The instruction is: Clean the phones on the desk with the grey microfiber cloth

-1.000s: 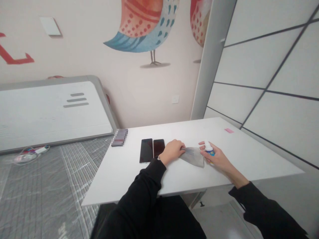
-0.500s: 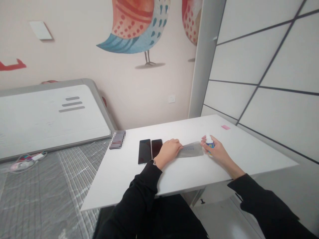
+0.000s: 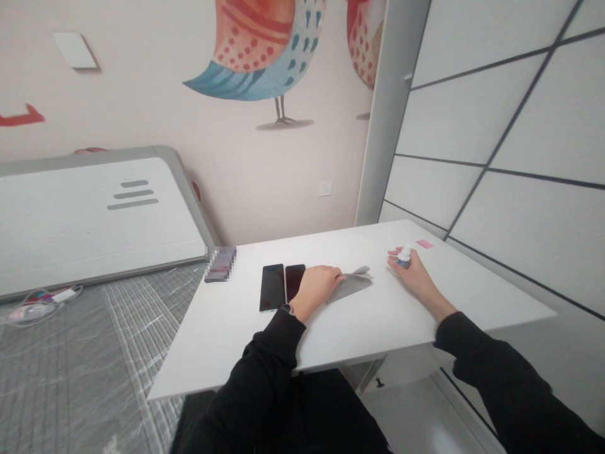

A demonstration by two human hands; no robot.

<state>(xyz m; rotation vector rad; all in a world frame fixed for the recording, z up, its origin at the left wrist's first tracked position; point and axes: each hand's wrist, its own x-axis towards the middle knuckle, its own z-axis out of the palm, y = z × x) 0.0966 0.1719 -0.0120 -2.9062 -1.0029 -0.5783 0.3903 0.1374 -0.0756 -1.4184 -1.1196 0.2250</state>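
My left hand [image 3: 317, 287] is closed on the left end of a thin grey cloth [image 3: 352, 287] at the middle of the table. The cloth's right end is free and partly curled up. To the right, my right hand [image 3: 416, 274] is around a small white bottle [image 3: 404, 256] with a blue label, its cap pointing up. Some fingertips of that hand stick out past the bottle, and the palm hides its lower part. Left of my left hand lie two dark-screened devices side by side, a larger one [image 3: 273, 287] and a smaller phone [image 3: 293, 280] partly covered by the hand.
A pink slip [image 3: 424, 244] lies near the far right edge of the white table [image 3: 227, 347]. A blurred-out item [image 3: 220, 263] sits at the far left corner. Behind stand a whiteboard-like panel [image 3: 70, 233] and a white panelled wall [image 3: 529, 139].
My right hand has let go of the cloth's right end and moved right with the bottle. That end has curled over, while my left hand keeps its hold.
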